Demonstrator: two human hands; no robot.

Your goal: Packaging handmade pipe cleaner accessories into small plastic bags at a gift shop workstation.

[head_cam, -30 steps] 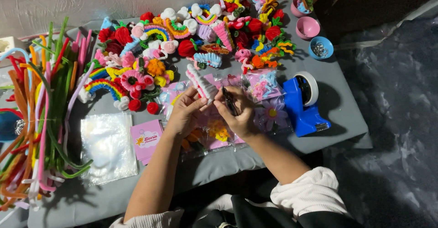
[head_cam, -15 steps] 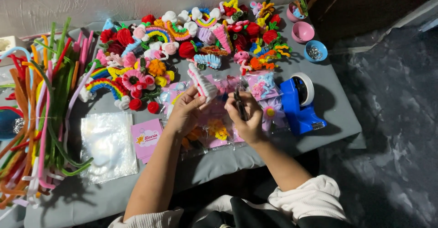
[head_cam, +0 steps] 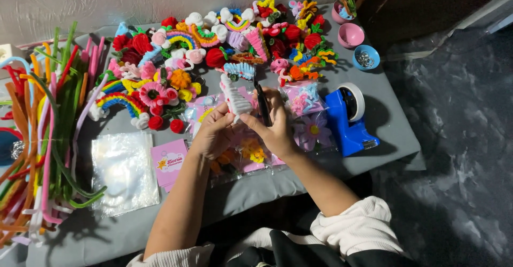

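My left hand (head_cam: 214, 131) holds a white and pink fuzzy pipe-cleaner piece (head_cam: 235, 99) upright above the grey table (head_cam: 390, 123). My right hand (head_cam: 275, 125) touches the piece's lower end with its fingertips and grips a thin black tool (head_cam: 263, 104). Both hands hover over several clear packets with pink cards and small flowers (head_cam: 251, 157).
Many colourful pipe-cleaner crafts (head_cam: 214, 48) lie spread across the back of the table. A bundle of long pipe cleaners (head_cam: 43, 128) lies at the left. Clear bags (head_cam: 123, 171) lie beside a pink card (head_cam: 170, 161). A blue tape dispenser (head_cam: 350, 117) and small bowls (head_cam: 358, 45) stand at the right.
Both hands stay together at the table's middle. The right hand's black tool now stands more upright beside the fuzzy piece.
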